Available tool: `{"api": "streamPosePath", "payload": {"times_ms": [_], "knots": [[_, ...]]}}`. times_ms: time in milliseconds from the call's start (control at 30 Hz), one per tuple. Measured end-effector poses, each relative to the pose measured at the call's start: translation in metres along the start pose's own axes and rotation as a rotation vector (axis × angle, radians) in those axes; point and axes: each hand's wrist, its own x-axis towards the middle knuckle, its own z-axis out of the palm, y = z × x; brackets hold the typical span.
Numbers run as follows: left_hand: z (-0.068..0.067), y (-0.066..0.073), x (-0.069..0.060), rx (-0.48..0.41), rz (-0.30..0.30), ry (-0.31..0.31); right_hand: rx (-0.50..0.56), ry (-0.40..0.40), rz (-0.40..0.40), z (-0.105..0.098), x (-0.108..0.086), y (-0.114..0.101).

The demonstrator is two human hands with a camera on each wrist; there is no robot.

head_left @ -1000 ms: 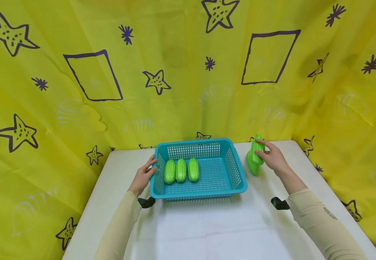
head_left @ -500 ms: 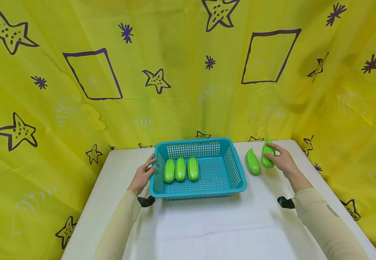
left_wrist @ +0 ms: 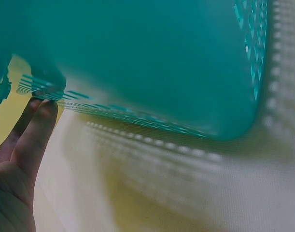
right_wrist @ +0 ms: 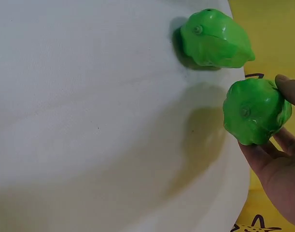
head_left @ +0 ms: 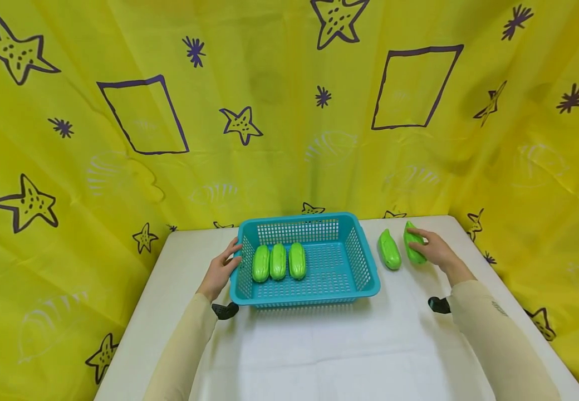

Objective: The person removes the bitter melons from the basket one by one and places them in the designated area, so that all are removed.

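Okay, near edge first: white table (head_left: 329, 340), left sleeve (head_left: 181, 348) and right sleeve (head_left: 500, 340) coming in from either side, a black wrist device (head_left: 225, 311) below each cuff. Next, left hand (head_left: 217, 274) at the left side of the blue-green basket (head_left: 314, 299), fingers looking fairly straight, tips touching the rim, no vegetable in it. Inside, three green vegetables (head_left: 278, 262) stand side by side in the basket's left half, long axes pointing away from the person. Right hand (head_left: 436, 248) grasps the held vegetable (right_wrist: 251, 111), thumb on one side, fingers on the other. Key relation: the held vegetable lies left of the right palm, on the table's right side beyond the basket, long axis running mostly away from the person with the tapered tip at the far end, so the grip crosses it sideways. Right hand is clearly the nearer one; left is across the basket. Whether it touches the table, can't tell. Looks: glossy bright green, ribbed, blunt near end with a small round stub. Loose vegetable (head_left: 389, 250) lies just left of it, between it and the basket, roughly parallel, same look. Farthest back, yellow curtain (head_left: 279, 178) with dark starfish outlines.
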Motion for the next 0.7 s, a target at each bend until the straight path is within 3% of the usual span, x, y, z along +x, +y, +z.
{"api": "streamPosePath", "payload": {"times_ms": [300,700], "knots": [[0.000,0.000,0.001,0.019,0.006,0.025,-0.012,-0.024,0.038,0.010,0.010,0.008],[0.001,0.000,-0.001,-0.004,-0.004,0.014,-0.043,-0.037,0.064,0.017,0.013,0.010]]}}
